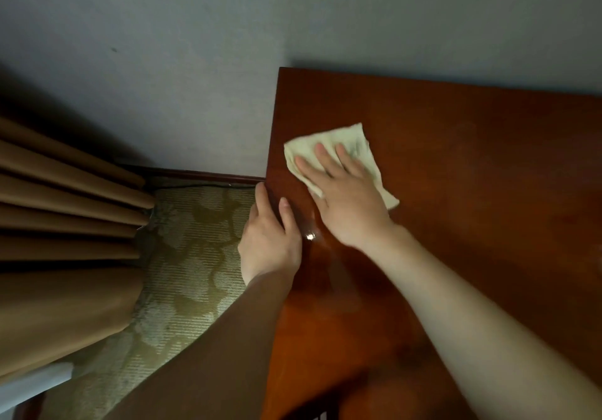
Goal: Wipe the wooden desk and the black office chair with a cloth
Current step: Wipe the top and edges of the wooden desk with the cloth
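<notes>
Nearest you, both forearms reach out over the wooden desk [472, 191], whose glossy top fills the right of the view. A little farther, your left hand [270, 240] holds the desk's left edge: thumb lying on top, forefinger along the rim, the other fingers dropped down the side out of sight. That hold looks like a brace, steadying you as you lean toward the far corner.

Just beyond and to its right, your right hand [345, 198] lies flat on the cloth [353, 136], fingers straight and slightly spread, palm down, so the pressure goes through the whole hand rather than the tips. The pale cloth sits folded on the desktop near the far-left corner. Its edges are blurred, which suggests a stroke in progress.

You seem to be working the desk's left end; the wide stretch to the right gives no sign either way of being wiped. The black office chair isn't in view.

Left of the desk lie patterned carpet [195, 256] and a brown curtain [65, 224]. Farthest off are the grey wall [195, 77] and its dark skirting [208, 175].
</notes>
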Tool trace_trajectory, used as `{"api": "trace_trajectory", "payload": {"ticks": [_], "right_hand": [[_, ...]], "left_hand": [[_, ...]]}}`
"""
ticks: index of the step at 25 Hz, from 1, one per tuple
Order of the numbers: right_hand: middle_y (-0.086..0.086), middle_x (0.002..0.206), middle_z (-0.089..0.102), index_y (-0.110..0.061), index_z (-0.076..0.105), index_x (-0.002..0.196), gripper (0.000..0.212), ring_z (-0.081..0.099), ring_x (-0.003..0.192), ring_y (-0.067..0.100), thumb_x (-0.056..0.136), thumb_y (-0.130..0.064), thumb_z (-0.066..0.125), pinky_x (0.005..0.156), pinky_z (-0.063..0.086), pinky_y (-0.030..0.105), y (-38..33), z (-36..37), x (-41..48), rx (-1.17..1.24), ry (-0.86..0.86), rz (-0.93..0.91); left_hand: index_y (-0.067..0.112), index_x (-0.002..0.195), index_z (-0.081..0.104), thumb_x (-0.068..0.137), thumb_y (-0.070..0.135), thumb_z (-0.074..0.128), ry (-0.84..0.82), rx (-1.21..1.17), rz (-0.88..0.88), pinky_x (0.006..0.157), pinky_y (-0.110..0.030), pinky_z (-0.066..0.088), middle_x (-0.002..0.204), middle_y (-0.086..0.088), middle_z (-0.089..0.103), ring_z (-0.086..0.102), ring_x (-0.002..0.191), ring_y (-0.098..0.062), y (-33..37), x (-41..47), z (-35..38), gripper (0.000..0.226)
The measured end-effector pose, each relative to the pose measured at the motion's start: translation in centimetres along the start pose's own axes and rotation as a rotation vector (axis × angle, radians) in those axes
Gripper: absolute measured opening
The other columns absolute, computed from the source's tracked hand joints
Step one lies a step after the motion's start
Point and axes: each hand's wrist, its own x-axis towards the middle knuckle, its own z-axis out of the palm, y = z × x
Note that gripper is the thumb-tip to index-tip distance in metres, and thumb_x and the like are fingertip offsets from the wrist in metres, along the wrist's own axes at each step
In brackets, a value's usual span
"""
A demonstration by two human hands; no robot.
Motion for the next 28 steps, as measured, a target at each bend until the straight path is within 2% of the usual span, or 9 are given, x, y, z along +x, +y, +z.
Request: {"api": "trace_trajectory", "payload": {"ticks": [3,8,13,18,23,28], "right_hand": [[-0.003,0.157,0.018,-0.035,0.025,0.148,0.056,0.003,0.147,0.025,0.098,-0.022,0.046,0.119,0.012,0.044,0.5,2.1,-6.6,0.087,0.103,0.073],[-0.009,0.157,0.016,-0.039,0.024,0.147,0.053,-0.004,0.147,0.017,0.1,-0.021,0.041,0.119,0.006,0.041,0.2,3.8,-10.3,0.176,0.146,0.169],[-0.002,0.156,0.024,-0.034,0.031,0.146,0.055,0.01,0.146,0.026,0.097,-0.019,0.049,0.118,0.014,0.046,2.8,2.4,-5.1,0.104,0.228,0.192],[-0.002,0.159,0.014,-0.036,0.023,0.148,0.049,0.004,0.147,0.028,0.101,-0.027,0.036,0.119,0.006,0.043,6.8,-1.6,3.8,0.046,0.197,0.329],[-0.006,0.16,0.005,-0.038,0.015,0.149,0.049,-0.004,0.147,0.024,0.103,-0.031,0.029,0.119,-0.001,0.039,7.5,-3.1,8.5,0.052,0.185,0.459],[-0.002,0.16,0.01,-0.034,0.02,0.15,0.053,-0.001,0.147,0.025,0.101,-0.021,0.035,0.119,0.004,0.039,7.3,-3.5,7.6,0.097,0.21,0.396]], "left_hand": [[0.019,0.152,0.018,0.102,0.039,0.027,0.002,0.014,-0.005,0.095,-0.04,0.041,0.143,-0.009,0.047,0.05,0.123,-0.031,0.0,-0.2,-0.1,0.055],[0.018,0.151,0.017,0.102,0.039,0.026,0.012,0.035,0.005,0.094,-0.042,0.042,0.142,-0.01,0.047,0.051,0.122,-0.031,0.1,-0.3,0.0,0.054],[0.019,0.151,0.017,0.102,0.039,0.026,0.006,0.034,0.006,0.092,-0.041,0.043,0.141,-0.009,0.048,0.052,0.12,-0.031,0.1,-0.4,0.1,0.054],[0.019,0.151,0.017,0.101,0.04,0.025,0.009,0.043,0.013,0.091,-0.041,0.043,0.141,-0.008,0.047,0.052,0.12,-0.03,0.1,-0.3,0.2,0.055],[0.02,0.152,0.015,0.101,0.04,0.025,0.011,0.055,0.001,0.092,-0.04,0.043,0.144,-0.007,0.045,0.052,0.122,-0.029,0.0,-0.2,0.3,0.056],[0.019,0.151,0.018,0.101,0.039,0.026,0.021,0.07,-0.003,0.089,-0.04,0.044,0.14,-0.009,0.048,0.054,0.118,-0.03,0.2,-0.1,0.2,0.055]]}}
